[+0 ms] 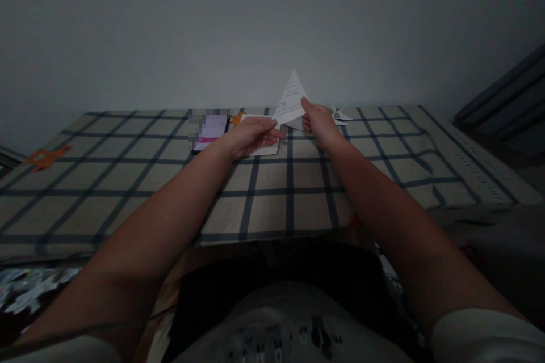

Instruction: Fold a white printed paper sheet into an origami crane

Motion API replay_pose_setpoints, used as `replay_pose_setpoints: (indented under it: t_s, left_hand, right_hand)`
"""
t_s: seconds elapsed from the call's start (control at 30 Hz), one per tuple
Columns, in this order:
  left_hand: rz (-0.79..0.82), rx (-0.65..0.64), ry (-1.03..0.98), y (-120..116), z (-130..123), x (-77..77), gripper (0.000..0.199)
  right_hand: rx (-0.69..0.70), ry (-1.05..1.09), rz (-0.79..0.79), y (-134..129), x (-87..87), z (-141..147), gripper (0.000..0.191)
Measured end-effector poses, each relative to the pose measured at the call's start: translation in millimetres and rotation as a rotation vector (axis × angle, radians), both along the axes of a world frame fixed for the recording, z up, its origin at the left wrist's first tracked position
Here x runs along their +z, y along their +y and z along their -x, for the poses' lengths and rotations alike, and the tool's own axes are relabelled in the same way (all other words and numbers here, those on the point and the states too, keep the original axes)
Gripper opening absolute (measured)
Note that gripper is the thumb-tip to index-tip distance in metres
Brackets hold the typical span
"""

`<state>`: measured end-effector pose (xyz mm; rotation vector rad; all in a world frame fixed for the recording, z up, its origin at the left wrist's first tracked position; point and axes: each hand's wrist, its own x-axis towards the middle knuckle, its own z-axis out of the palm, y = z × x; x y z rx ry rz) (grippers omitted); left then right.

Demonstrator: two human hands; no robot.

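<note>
A folded, printed sheet of paper [292, 96], pointed at the top like a triangle, is held up above the table between both hands. My left hand [254, 135] pinches its lower left corner between thumb and fingers. On the right side, my right hand [317, 119] grips the edge with the thumb on the front face and the fingers curled behind. Under and behind my left hand lies a white sheet or pad [266, 147], partly hidden. More white paper pieces [340, 115] lie just beyond my right hand.
A phone with a lit, partly blurred screen [212, 127] lies left of my left hand. The table has a checked cloth [272, 210] with orange patterns [46, 157]. A plain wall [272, 22] rises behind it. Dark slatted furniture [502, 91] stands at the right.
</note>
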<state>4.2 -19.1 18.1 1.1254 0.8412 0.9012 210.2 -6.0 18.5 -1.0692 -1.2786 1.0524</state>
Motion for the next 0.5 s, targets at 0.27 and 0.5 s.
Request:
replay_pose_setpoints:
  t_s: [0.27, 0.5]
  left_hand:
    - [-0.016, -0.105, -0.059, -0.4, 6.4, -0.6, 0.025]
    - [0.035, -0.074, -0.112, 4.8, 7.2, -0.3, 0.033]
  right_hand:
    - [-0.038, 0.024, 0.006, -0.3, 3.0, -1.4, 0.058]
    - [0.011, 0.004, -0.03, 1.1, -0.3, -1.3, 0.059]
